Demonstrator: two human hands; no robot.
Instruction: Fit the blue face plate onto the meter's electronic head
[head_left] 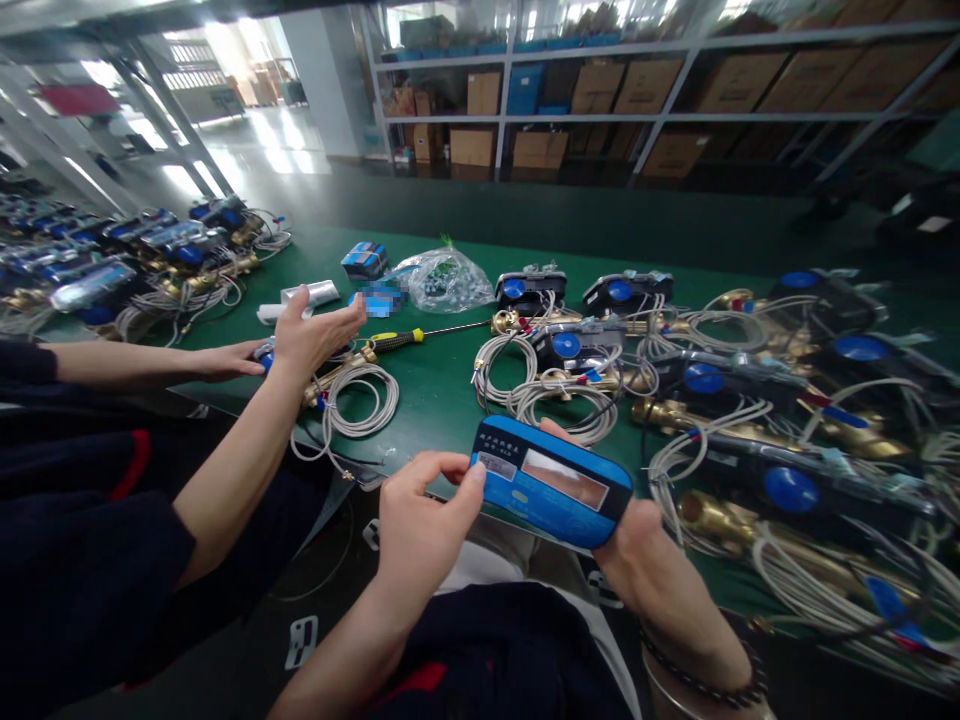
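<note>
A blue and black faceplate with a clear window and printed lettering is held up in front of me, tilted down to the right. My left hand pinches its left edge between thumb and fingers. Behind its right end, my right hand grips the plate, its fingers mostly hidden by it. Just beyond the plate lie black meters with blue round caps, brass pipes and coiled pale cables on the green table.
A co-worker's hands are at the left over another meter with a coiled cable. A yellow and black screwdriver, a plastic bag and a blue stack lie beyond. More meters crowd both sides.
</note>
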